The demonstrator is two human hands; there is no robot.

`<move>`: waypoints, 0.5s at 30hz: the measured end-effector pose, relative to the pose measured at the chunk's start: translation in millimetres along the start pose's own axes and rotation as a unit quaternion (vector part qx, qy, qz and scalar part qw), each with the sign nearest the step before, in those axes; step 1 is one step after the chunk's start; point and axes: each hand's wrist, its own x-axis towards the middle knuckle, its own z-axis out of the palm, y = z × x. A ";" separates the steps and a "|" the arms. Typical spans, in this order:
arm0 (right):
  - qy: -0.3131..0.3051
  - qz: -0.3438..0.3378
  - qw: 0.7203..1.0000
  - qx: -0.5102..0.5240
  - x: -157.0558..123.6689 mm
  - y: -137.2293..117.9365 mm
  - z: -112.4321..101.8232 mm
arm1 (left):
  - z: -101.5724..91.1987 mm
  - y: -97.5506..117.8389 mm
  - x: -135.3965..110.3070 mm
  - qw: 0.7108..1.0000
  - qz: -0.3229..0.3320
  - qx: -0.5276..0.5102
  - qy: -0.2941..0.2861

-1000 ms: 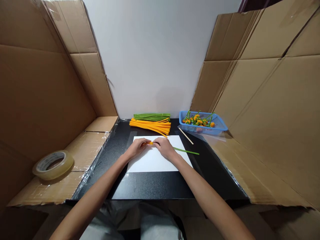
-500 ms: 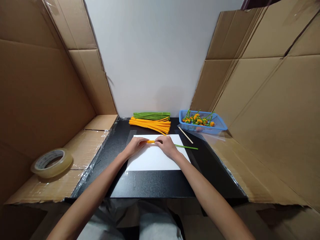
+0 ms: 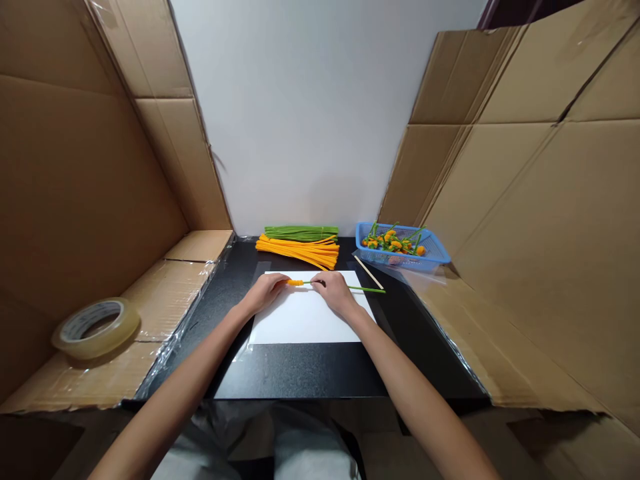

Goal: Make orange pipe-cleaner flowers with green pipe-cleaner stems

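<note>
Over a white sheet of paper [image 3: 305, 320], my left hand [image 3: 265, 292] is closed on a coiled orange pipe cleaner [image 3: 295, 283]. My right hand [image 3: 334, 291] pinches a green pipe cleaner [image 3: 367, 289], whose free end sticks out to the right past the paper. Between the hands a short stretch of green runs up to the orange coil. The fingers hide the coil's left end. Whether the green stem passes inside the coil cannot be made out.
Behind the paper lie a bundle of orange pipe cleaners [image 3: 300, 251] and a green bundle [image 3: 301, 233]. A blue basket [image 3: 435, 252] holds several orange and green flowers. A thin wooden stick [image 3: 369, 272] lies right; a tape roll [image 3: 95, 328] sits left. Cardboard walls [image 3: 540, 200] flank the black table [image 3: 300, 373].
My left hand with the orange coil has moved left, away from my right hand, and green now shows between them. The green pipe cleaner's free end has shifted left.
</note>
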 end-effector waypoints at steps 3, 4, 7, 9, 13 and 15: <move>-0.001 0.001 1.000 -0.006 -1.3 -1.9 3.1 | 1.3 2.8 -0.7 1.000 0.004 0.001 -0.004; -0.002 0.001 1.000 -0.004 -1.5 -2.4 4.2 | 1.6 3.4 -0.9 1.000 0.006 0.000 -0.005; -0.005 0.003 1.000 0.022 -1.5 -2.6 6.6 | 1.3 4.4 -0.8 1.000 0.010 -0.004 -0.013; 0.013 0.024 0.998 0.049 -0.7 -1.7 7.0 | 0.0 4.7 -0.4 1.000 0.005 -0.004 -0.017; 0.062 0.078 0.988 0.116 0.8 0.5 5.5 | -2.2 4.6 0.6 1.000 -0.004 -0.007 -0.010; 0.049 0.088 0.985 0.139 0.7 0.5 5.1 | -1.6 4.7 0.5 1.000 -0.003 -0.012 -0.011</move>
